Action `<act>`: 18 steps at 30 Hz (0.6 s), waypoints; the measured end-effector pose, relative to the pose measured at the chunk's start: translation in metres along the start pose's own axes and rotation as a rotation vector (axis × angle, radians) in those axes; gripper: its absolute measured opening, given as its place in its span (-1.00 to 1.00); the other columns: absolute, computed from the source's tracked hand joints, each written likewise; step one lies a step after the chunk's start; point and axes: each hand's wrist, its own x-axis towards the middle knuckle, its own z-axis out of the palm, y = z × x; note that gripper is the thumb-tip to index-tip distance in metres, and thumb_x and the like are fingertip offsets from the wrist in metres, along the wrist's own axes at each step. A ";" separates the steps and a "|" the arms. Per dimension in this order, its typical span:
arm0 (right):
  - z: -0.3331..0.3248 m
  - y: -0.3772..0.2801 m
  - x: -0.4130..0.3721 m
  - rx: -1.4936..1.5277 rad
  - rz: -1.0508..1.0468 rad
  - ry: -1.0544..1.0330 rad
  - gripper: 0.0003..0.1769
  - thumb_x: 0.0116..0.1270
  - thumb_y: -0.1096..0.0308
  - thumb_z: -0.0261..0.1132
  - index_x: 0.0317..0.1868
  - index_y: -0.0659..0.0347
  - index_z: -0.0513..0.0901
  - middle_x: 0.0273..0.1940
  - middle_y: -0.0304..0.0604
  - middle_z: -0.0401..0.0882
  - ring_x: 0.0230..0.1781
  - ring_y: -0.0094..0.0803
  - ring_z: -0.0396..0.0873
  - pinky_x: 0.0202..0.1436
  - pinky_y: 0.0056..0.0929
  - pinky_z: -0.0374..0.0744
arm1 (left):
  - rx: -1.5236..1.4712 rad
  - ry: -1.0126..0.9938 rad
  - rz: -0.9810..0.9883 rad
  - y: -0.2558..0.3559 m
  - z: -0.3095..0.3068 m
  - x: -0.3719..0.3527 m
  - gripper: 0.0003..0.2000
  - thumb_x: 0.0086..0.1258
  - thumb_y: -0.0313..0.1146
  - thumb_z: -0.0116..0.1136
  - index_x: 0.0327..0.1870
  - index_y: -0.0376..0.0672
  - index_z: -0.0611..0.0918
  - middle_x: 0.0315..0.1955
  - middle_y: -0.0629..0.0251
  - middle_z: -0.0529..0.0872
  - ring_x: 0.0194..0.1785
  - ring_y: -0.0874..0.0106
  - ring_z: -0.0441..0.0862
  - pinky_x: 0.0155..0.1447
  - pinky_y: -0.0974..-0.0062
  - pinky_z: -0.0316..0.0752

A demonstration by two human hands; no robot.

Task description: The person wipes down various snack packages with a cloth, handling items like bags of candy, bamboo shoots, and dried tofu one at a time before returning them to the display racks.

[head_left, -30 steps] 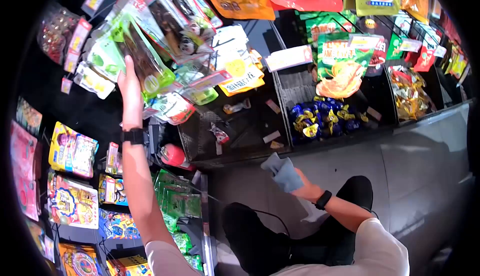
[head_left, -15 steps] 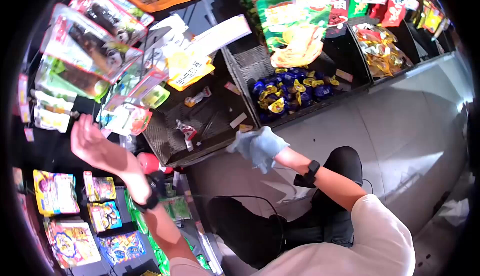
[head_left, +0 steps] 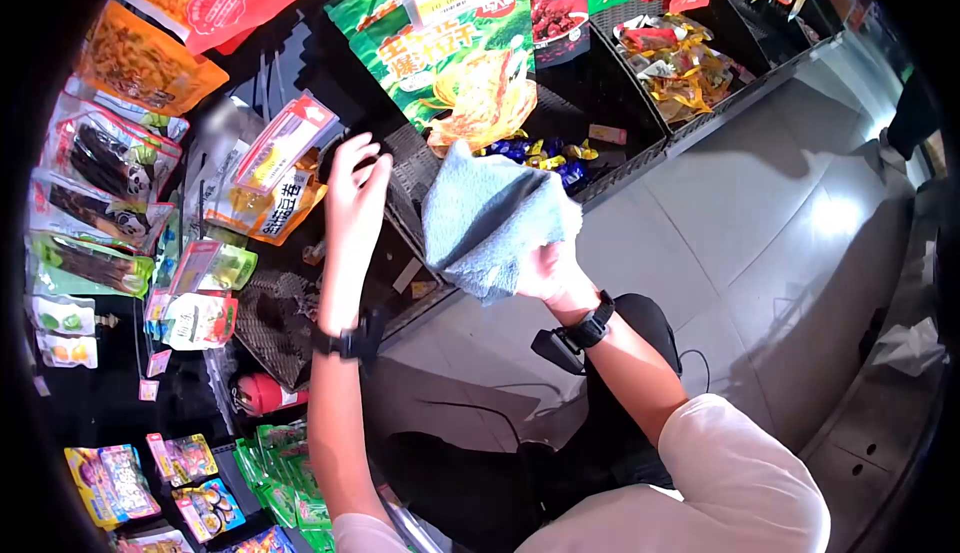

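A light blue-grey cloth (head_left: 495,215) hangs bunched in my right hand (head_left: 557,278), raised in front of the dark woven bin (head_left: 625,175) that holds blue-wrapped candies (head_left: 548,153). The cloth hides part of the bin and its candies. To its left, my left hand (head_left: 357,188) is lifted with bent fingers apart and nothing visible in them. It is between the orange-and-white snack pouch (head_left: 268,203) and the large green snack bag (head_left: 445,58), in front of the bins. Each wrist wears a black band.
More snack pouches (head_left: 105,203) hang at the left. A bin of yellow-wrapped sweets (head_left: 672,68) is farther right. A red cylinder (head_left: 262,393) lies under the left bin (head_left: 270,328). Grey floor tiles (head_left: 740,183) stretch to the right, and another person's leg (head_left: 915,118) shows there.
My right hand has lifted the cloth up toward the candy bin. My left hand has moved right, away from the hanging pouches. The view has shifted to the right.
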 end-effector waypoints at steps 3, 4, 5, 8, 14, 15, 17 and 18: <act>0.006 -0.004 -0.002 -0.027 -0.005 0.000 -0.18 0.30 -0.29 0.11 0.39 0.09 0.34 0.38 -0.04 0.33 0.36 -0.06 0.30 0.45 0.07 0.18 | -0.047 -0.089 0.009 -0.019 0.027 0.036 -0.51 0.38 -0.31 0.26 0.24 -0.31 0.40 0.02 0.20 0.59 0.00 0.50 0.53 0.08 0.53 0.44; 0.006 -0.006 -0.003 -0.031 -0.002 -0.001 -0.18 0.30 -0.29 0.11 0.39 0.09 0.34 0.38 -0.04 0.33 0.36 -0.06 0.30 0.45 0.07 0.18 | -0.211 -0.149 0.001 -0.025 0.034 0.039 -0.57 0.39 -0.29 0.26 0.17 -0.33 0.45 -0.04 0.29 0.61 -0.04 0.53 0.55 0.06 0.55 0.44; 0.005 -0.008 -0.005 -0.020 -0.016 -0.027 -0.18 0.30 -0.30 0.11 0.39 0.09 0.34 0.38 -0.04 0.32 0.36 -0.06 0.29 0.45 0.08 0.17 | -0.304 -0.217 -0.014 -0.032 0.040 0.044 -0.60 0.39 -0.29 0.26 0.13 -0.32 0.48 -0.09 0.33 0.63 -0.08 0.54 0.55 0.04 0.56 0.45; 0.001 -0.013 -0.010 -0.030 -0.065 -0.012 -0.17 0.29 -0.31 0.10 0.39 0.11 0.34 0.38 -0.04 0.32 0.37 -0.04 0.28 0.45 0.12 0.15 | -0.201 -0.252 0.063 -0.061 0.063 0.060 -0.67 0.40 -0.25 0.25 0.01 -0.34 0.58 -0.14 0.39 0.67 -0.15 0.58 0.56 -0.03 0.58 0.45; 0.004 -0.029 -0.011 0.024 -0.169 -0.003 -0.19 0.32 -0.29 0.09 0.38 0.14 0.34 0.37 -0.04 0.34 0.36 -0.04 0.28 0.45 0.09 0.17 | -0.256 0.148 0.060 -0.073 0.104 0.044 -0.69 0.49 -0.24 0.06 -0.22 -0.38 0.65 -0.48 0.33 0.66 -0.39 0.61 0.44 -0.26 0.53 0.37; 0.007 -0.031 -0.012 0.020 -0.170 -0.043 -0.20 0.34 -0.27 0.07 0.38 0.15 0.33 0.36 -0.04 0.34 0.35 -0.04 0.29 0.45 0.06 0.18 | -0.325 0.210 0.132 -0.064 0.110 0.038 -0.69 0.50 -0.23 0.05 -0.24 -0.37 0.63 -0.56 0.32 0.60 -0.43 0.61 0.39 -0.32 0.51 0.34; 0.012 -0.038 -0.012 -0.004 -0.208 -0.026 -0.21 0.35 -0.26 0.07 0.38 0.15 0.33 0.36 -0.04 0.34 0.35 -0.04 0.29 0.45 0.06 0.18 | -0.079 0.297 0.156 -0.053 0.098 0.022 -0.71 0.51 -0.27 0.05 -0.26 -0.38 0.61 -0.57 0.26 0.59 -0.47 0.62 0.38 -0.38 0.51 0.33; 0.013 -0.040 -0.011 -0.023 -0.248 -0.008 -0.22 0.36 -0.25 0.06 0.38 0.16 0.32 0.36 -0.03 0.34 0.35 -0.04 0.30 0.45 0.05 0.19 | -0.033 0.312 0.150 -0.051 0.089 0.013 -0.72 0.51 -0.29 0.05 -0.27 -0.38 0.60 -0.57 0.24 0.60 -0.48 0.61 0.38 -0.39 0.52 0.33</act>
